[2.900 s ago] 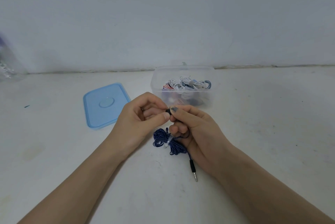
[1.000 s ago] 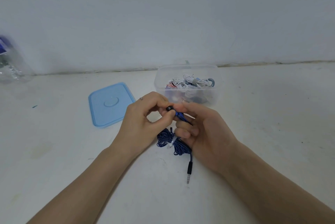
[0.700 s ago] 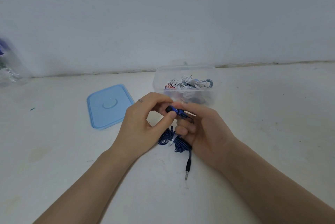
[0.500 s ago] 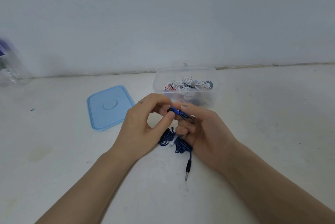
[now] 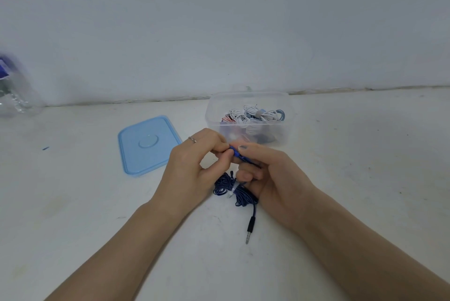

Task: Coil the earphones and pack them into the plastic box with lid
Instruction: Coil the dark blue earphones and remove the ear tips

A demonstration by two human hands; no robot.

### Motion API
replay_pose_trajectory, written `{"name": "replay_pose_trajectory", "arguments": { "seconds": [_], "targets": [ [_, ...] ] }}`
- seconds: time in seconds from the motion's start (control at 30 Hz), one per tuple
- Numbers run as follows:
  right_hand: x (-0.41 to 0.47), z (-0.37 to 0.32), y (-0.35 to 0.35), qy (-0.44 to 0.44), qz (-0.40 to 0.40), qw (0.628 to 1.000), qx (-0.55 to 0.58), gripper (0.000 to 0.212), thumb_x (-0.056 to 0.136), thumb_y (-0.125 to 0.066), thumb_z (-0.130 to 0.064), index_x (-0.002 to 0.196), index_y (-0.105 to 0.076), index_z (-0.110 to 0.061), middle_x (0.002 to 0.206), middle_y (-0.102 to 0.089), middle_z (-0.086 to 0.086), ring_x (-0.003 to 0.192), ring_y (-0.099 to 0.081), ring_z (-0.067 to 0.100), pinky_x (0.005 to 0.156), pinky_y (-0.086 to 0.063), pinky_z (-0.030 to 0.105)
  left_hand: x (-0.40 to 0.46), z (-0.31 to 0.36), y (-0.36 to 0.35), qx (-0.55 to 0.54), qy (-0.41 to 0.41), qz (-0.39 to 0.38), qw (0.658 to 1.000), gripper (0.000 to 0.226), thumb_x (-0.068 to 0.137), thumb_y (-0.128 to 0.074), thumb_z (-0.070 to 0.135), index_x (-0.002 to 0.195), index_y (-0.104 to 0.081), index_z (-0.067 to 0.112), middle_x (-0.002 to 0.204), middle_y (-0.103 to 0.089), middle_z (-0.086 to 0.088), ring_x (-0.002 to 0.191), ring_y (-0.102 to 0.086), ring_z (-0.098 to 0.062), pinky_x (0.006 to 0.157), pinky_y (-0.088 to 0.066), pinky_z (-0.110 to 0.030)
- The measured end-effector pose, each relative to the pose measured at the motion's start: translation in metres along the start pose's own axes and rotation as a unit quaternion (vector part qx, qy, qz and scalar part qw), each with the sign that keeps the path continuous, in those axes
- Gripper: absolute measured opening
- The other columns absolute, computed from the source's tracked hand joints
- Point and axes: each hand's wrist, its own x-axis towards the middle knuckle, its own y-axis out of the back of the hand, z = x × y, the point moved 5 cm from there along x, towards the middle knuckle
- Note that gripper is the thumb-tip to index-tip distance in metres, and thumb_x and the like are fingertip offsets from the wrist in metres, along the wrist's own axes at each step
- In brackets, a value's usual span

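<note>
Bundled dark-blue earphones before open clear box of coiled earphones, blue lid alongside.

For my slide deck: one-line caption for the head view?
Both hands, left hand and right hand, pinch blue earphones before the open plastic box; lid lies aside.

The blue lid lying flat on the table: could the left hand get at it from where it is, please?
Probably yes: the blue lid lies uncovered just beside the left hand, nothing between, though that hand now pinches the blue earphones.
</note>
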Motion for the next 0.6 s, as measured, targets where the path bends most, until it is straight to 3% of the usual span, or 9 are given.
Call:
{"name": "replay_pose_trajectory", "arguments": {
  "seconds": [0.13, 0.23, 0.33, 0.4, 0.47, 0.53, 0.6],
  "targets": [
    [0.000, -0.001, -0.001, 0.001, -0.003, 1.000, 0.000, 0.025, 0.093, -0.051, -0.002, 0.112, -0.064, 0.006, 0.077, -0.060, 0.008, 0.045, -0.026, 0.008, 0.048, -0.036, 0.021, 0.000, -0.002, -0.003, -0.019, 0.026, -0.004, 0.999, 0.013, 0.090, -0.069, 0.009, 0.081, -0.061, 0.007, 0.084, -0.064, 0.002, 0.080, -0.062, -0.013, 0.074, -0.051, -0.030],
    [-0.001, -0.004, -0.004, 0.012, -0.003, 1.000, -0.028, 0.031, 0.094, -0.051, -0.004, 0.119, -0.060, 0.011, 0.084, -0.062, 0.009, 0.048, -0.024, 0.009, 0.050, -0.036, 0.021, 0.002, -0.004, -0.004, -0.047, 0.092, -0.003, 0.995, 0.018, 0.093, -0.069, 0.014, 0.079, -0.058, 0.009, 0.080, -0.063, 0.003, 0.079, -0.062, -0.014, 0.075, -0.052, -0.039],
    [-0.004, -0.013, -0.015, 0.035, -0.010, 0.996, -0.077, 0.017, 0.095, -0.051, -0.006, 0.110, -0.058, -0.001, 0.090, -0.052, 0.015, 0.048, -0.025, 0.010, 0.049, -0.037, 0.022, 0.006, 0.002, 0.000, -0.082, 0.170, -0.008, 0.982, 0.018, 0.097, -0.066, 0.016, 0.081, -0.057, 0.014, 0.077, -0.066, 0.002, 0.082, -0.068, -0.020, 0.076, -0.053, -0.044],
    [-0.004, -0.024, -0.025, 0.053, -0.004, 0.991, -0.126, 0.009, 0.096, -0.052, -0.007, 0.104, -0.054, -0.006, 0.082, -0.042, 0.015, 0.046, -0.027, 0.009, 0.050, -0.036, 0.024, 0.016, 0.008, 0.005, -0.090, 0.188, -0.008, 0.978, 0.018, 0.098, -0.063, 0.017, 0.082, -0.056, 0.016, 0.077, -0.066, 0.002, 0.084, -0.070, -0.020, 0.077, -0.054, -0.044],
    [0.002, -0.043, -0.036, 0.081, 0.014, 0.978, -0.192, 0.005, 0.095, -0.053, -0.007, 0.100, -0.055, -0.005, 0.075, -0.038, 0.013, 0.045, -0.030, 0.010, 0.051, -0.035, 0.027, 0.034, 0.012, 0.012, -0.091, 0.189, 0.002, 0.978, 0.017, 0.098, -0.062, 0.016, 0.083, -0.056, 0.015, 0.077, -0.065, 0.002, 0.084, -0.071, -0.020, 0.080, -0.057, -0.044],
    [0.013, -0.069, -0.052, 0.107, 0.031, 0.964, -0.240, 0.006, 0.091, -0.054, -0.007, 0.096, -0.056, -0.005, 0.080, -0.040, 0.014, 0.047, -0.031, 0.012, 0.054, -0.036, 0.031, 0.060, 0.011, 0.020, -0.105, 0.201, 0.025, 0.974, 0.014, 0.096, -0.060, 0.014, 0.083, -0.055, 0.012, 0.077, -0.065, -0.001, 0.085, -0.072, -0.022, 0.083, -0.058, -0.043],
    [0.028, -0.098, -0.061, 0.130, 0.062, 0.949, -0.280, 0.008, 0.088, -0.054, -0.009, 0.092, -0.057, -0.002, 0.078, -0.043, 0.017, 0.047, -0.035, 0.014, 0.056, -0.041, 0.033, 0.088, 0.007, 0.024, -0.121, 0.224, 0.035, 0.966, 0.013, 0.094, -0.060, 0.013, 0.082, -0.055, 0.012, 0.083, -0.067, -0.008, 0.086, -0.074, -0.018, 0.082, -0.058, -0.035]
  ]
}}
